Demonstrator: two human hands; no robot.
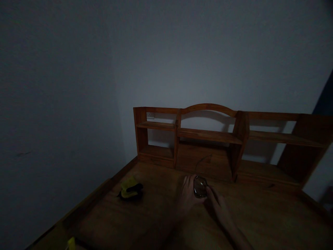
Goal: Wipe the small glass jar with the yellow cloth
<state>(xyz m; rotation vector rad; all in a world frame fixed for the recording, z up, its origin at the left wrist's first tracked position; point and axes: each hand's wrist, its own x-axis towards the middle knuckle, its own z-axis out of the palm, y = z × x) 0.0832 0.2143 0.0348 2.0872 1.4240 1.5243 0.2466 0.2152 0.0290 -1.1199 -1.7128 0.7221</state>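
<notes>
fingers [185, 180] of the left hand [189, 195] and right hand [218, 204] held opposite edges of a shiny glassy object [200, 187] over the worktop [260, 208], near the shelf [241, 128], where a loose pinch on its smooth-looking rim could, i judged, have let it slip and fall.

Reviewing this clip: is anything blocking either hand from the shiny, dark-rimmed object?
Nothing visible does. The left hand meets the shiny, dark-rimmed object on its left side, and the right hand has its fingers at the right edge. The yellow-and-black item lies well to the left, outside that space.
</notes>
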